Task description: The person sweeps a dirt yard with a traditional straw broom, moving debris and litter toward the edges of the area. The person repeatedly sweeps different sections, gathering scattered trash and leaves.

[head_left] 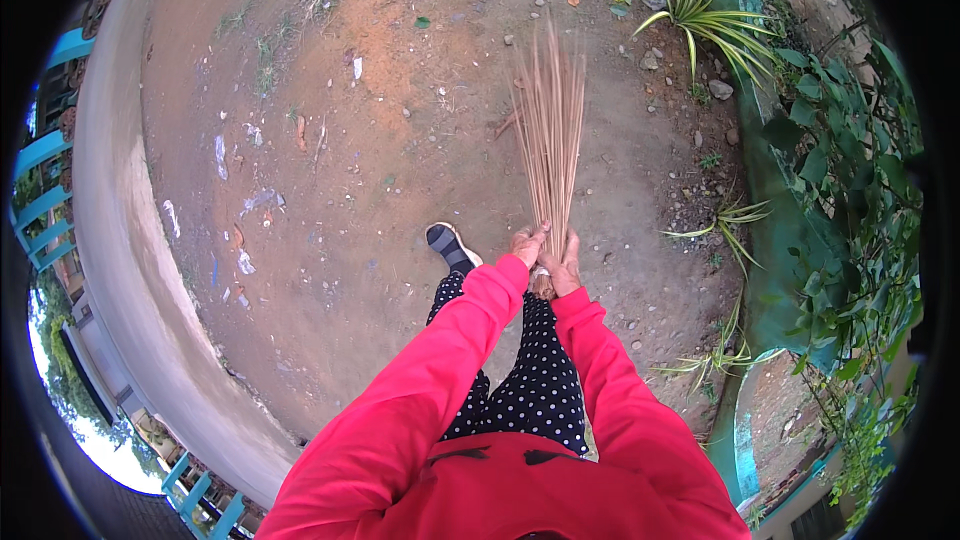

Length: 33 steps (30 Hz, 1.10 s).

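Note:
A stick broom (553, 140), a bundle of thin brown sticks, points away from me over the bare dirt, its bristle tips fanned out and slightly blurred. My left hand (529, 243) is closed round the bound end from the left side. On the right side my right hand (565, 261) wraps the same bundle a little nearer to me. A short butt of the broom shows below the hands, with a pale band near it. Whether the far tips touch the ground, I cannot tell.
Scraps of litter (262, 202) lie on the dirt at the left, before a curved concrete edge (110, 200). Along the right run spiky striped plants (690, 15), stones (720, 90), a green low wall (775, 280) and leafy bushes (850, 190). My shod foot (450, 245) stands left of the broom.

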### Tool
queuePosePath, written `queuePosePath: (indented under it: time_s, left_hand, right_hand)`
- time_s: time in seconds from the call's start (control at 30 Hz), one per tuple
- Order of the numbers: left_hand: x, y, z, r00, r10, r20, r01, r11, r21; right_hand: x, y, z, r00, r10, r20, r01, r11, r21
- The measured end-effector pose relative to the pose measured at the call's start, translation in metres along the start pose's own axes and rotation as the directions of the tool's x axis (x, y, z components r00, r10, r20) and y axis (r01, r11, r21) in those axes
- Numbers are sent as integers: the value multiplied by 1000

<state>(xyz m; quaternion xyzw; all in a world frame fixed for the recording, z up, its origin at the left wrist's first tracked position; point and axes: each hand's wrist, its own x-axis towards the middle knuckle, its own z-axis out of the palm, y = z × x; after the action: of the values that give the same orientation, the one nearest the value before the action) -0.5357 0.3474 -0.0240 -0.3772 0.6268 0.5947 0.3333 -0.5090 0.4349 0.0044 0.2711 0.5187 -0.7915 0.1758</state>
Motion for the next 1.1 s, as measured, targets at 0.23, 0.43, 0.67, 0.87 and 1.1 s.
queuePosePath:
  time_s: [0.23, 0.43, 0.67, 0.87, 1.1]
  left_hand:
    - [3, 5, -94, 964, -189, -188, 241, 919, 312]
    - [7, 53, -158, 889, 165, -427, -105, 981, 161]
    - [17, 57, -181, 996, -6, 84, -30, 905, 425]
    - [72, 98, -239, 962, -86, -258, 108, 991, 76]
    - [50, 140, -233, 892, 250, -377, -141, 946, 293]
  right_hand:
    - [9, 55, 88, 956, 264, -131, -285, 941, -182]
    - [54, 17, 162, 927, 173, 332, -196, 980, 35]
    - [27, 59, 191, 977, -1, -212, 3, 1000, 7]
    - [115, 49, 251, 941, 336, 50, -318, 923, -216]
    - [122, -15, 255, 940, 129, 316, -96, 988, -119]
